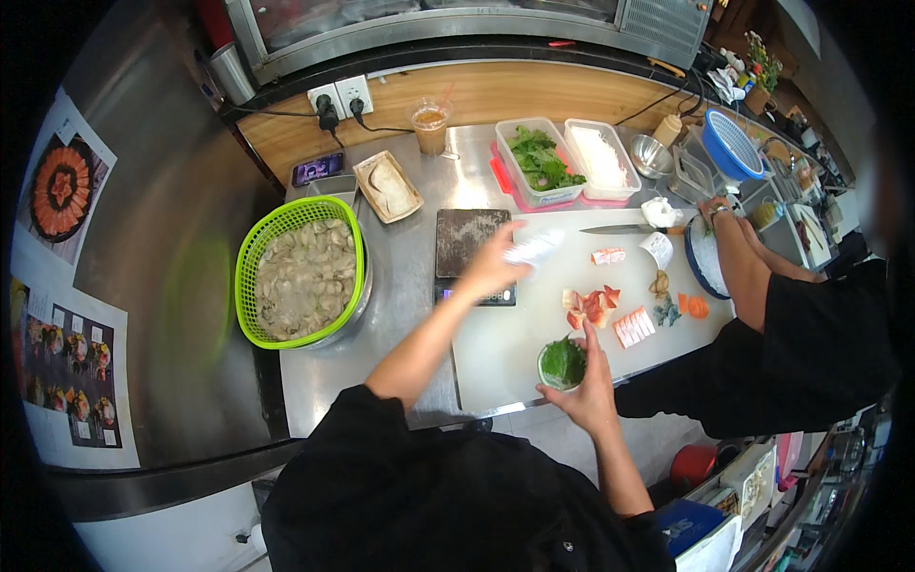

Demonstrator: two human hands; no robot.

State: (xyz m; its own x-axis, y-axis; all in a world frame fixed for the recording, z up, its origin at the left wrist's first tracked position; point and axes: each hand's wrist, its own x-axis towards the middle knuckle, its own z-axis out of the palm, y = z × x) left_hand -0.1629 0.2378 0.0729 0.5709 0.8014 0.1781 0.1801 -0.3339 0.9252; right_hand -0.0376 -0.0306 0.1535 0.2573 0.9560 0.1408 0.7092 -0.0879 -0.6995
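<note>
My right hand (586, 389) wraps round a small round cup with a green leaf (562, 363) inside, over the near edge of the white cutting board (496, 357). Out in front, my left hand (491, 265) grips a white thing (536, 246), smeared by motion, so its kind cannot be made out. That hand is beside a dark-topped scale (469, 244). On the board lie red-and-white seafood pieces (591, 307), a row of pinkish-white slices (634, 327), another slice piece (607, 255), orange slices (694, 306) and a white cup-like thing (657, 250).
A green basket of shelled oysters (243, 286) stands left. At the back are a drink cup (431, 129), a tub of leaves (541, 157) and a tub of white shreds (600, 160). A knife (615, 229) lies on the board. At right, a co-worker's hands (717, 212) reach over a bowl (703, 262).
</note>
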